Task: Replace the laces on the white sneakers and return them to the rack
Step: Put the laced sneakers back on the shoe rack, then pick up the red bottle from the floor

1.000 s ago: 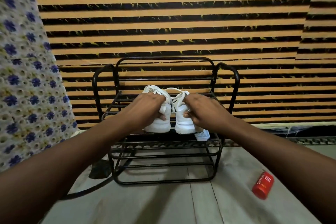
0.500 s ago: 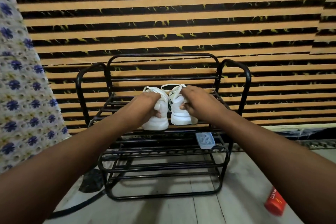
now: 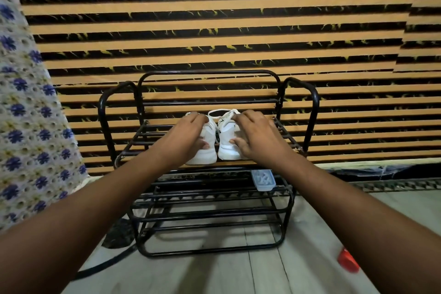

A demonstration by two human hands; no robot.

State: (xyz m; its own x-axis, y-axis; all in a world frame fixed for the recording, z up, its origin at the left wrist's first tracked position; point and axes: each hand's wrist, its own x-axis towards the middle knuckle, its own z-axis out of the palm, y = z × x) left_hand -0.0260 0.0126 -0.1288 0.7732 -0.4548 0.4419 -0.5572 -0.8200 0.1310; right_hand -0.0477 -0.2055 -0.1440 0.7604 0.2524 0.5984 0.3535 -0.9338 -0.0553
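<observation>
White sneakers now sit side by side on the top shelf of the black metal rack [image 3: 299,102], toes toward the person, at about 12 o'clock from the camera. A second ago they were held just above the bars; since then both have come down and back, and their soles appear to rest on the rails. The left hand [image 3: 188,136] is wrapped over the left sneaker [image 3: 206,150], thumb against its inner side, grasping it. The right hand [image 3: 254,136] covers the right sneaker [image 3: 228,148] the same way, fingers [image 3: 241,116] curled over the collar and thumb on the toe side. The pair nearly touch each other at the toes.

Laces are mostly hidden under the hands, so whether they are fully threaded cannot be told. Judging by the placement, the return step looks close to finished: letting go is probably all that remains.

A pale blue object [image 3: 263,180] lies on a lower shelf at 5 o'clock from the shoes, and a red object [image 3: 348,259] lies on the floor farther out at 4 o'clock.
</observation>
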